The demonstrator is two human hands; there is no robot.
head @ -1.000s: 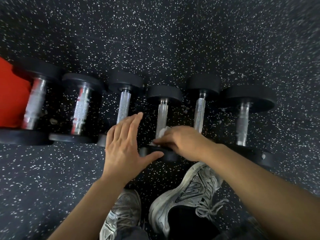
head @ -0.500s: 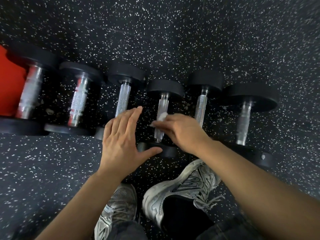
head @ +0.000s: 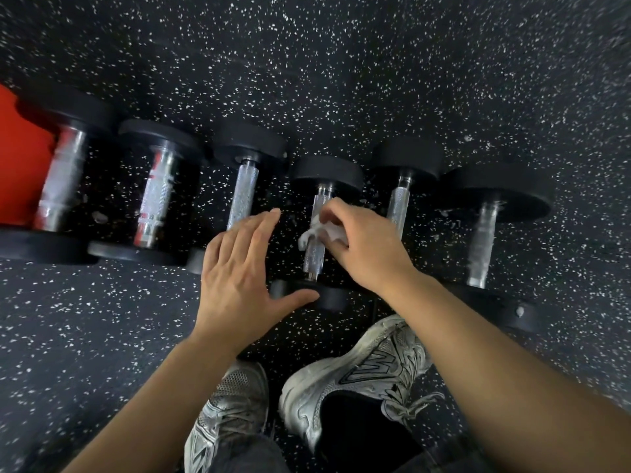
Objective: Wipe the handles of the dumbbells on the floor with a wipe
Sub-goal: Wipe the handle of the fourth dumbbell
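Observation:
Several black dumbbells with knurled chrome handles lie side by side on the speckled black floor. My right hand (head: pixel 363 245) grips a crumpled white wipe (head: pixel 319 230) and presses it around the middle of the handle (head: pixel 314 257) of the fourth dumbbell from the left. My left hand (head: pixel 239 274) hovers flat with fingers together and thumb spread, its thumb at that dumbbell's near weight head (head: pixel 327 297). It covers the lower part of the third dumbbell's handle (head: pixel 243 192).
Two larger dumbbells (head: pixel 61 186) lie at far left beside a red surface (head: pixel 20 155). Two more dumbbells (head: pixel 485 240) lie to the right. My two grey sneakers (head: pixel 362 367) stand just below the row. Speckled floor stretches beyond.
My right hand has slid the wipe up the handle, from its near end to the middle. My left hand has stayed roughly in place beside it.

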